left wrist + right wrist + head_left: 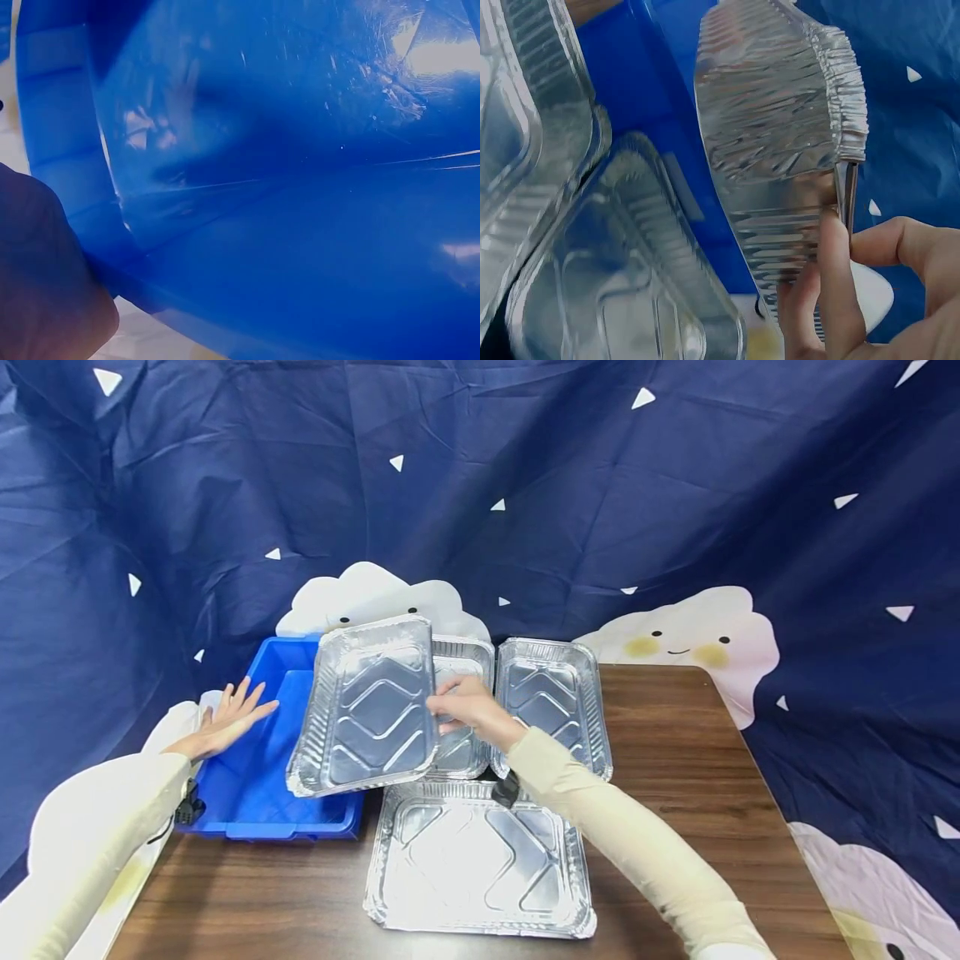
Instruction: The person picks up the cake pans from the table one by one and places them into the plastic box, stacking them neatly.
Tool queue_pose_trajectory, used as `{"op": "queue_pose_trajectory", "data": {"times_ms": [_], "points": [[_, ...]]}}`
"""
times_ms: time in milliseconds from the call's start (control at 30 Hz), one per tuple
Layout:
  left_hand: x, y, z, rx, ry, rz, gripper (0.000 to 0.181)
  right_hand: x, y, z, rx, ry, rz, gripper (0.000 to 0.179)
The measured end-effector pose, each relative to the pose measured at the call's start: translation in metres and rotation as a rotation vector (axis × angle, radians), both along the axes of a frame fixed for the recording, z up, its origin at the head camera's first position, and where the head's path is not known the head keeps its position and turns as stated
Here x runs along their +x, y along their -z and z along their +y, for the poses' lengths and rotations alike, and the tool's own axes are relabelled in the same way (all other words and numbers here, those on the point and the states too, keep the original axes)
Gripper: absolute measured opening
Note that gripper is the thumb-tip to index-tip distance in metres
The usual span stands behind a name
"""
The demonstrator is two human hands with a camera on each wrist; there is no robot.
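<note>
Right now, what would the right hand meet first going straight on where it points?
The raised foil tray, whose edge the right hand pinches, lies straight ahead. Whether the line beyond clears the blue bin is unclear.

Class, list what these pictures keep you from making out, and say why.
1. Head view: far right corner of the blue bin, hidden by the raised tray.
2. Head view: left part of the tray behind it, hidden likewise.
3. Left wrist view: most of the left hand, cut off by the picture's edge.
</note>
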State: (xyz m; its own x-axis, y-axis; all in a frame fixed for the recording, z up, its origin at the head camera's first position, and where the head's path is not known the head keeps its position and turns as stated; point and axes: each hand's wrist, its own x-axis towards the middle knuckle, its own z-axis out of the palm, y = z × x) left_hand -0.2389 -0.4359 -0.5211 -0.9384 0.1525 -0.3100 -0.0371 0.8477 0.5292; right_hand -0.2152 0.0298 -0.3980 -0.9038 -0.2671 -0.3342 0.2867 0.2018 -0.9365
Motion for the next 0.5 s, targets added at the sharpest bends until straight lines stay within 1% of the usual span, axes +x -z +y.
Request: {"op": "queue_pose_trajectory", "data": {"times_ms": [33, 133, 300, 500], "points": [[0.0, 0.0, 0.0, 0.004, -0.001, -0.003, 0.104, 0.001, 0.002, -0.008, -0.001, 0.002, 0.006, 0.019], [-0.001, -0.002, -0.001, 0.008, -0.001, -0.009, 0.104, 0.003, 0.004, -0.031, 0.063, 0.02, 0.03, 0.018], [0.0, -0.005, 0.0, 0.025, -0.004, -0.016, 0.101, 0.007, 0.01, -0.061, 0.118, 0.051, 0.052, 0.017], [-0.001, -0.004, 0.001, 0.013, -0.012, -0.01, 0.107, 0.008, 0.019, -0.089, 0.196, 0.043, 0.093, 0.018]]}}
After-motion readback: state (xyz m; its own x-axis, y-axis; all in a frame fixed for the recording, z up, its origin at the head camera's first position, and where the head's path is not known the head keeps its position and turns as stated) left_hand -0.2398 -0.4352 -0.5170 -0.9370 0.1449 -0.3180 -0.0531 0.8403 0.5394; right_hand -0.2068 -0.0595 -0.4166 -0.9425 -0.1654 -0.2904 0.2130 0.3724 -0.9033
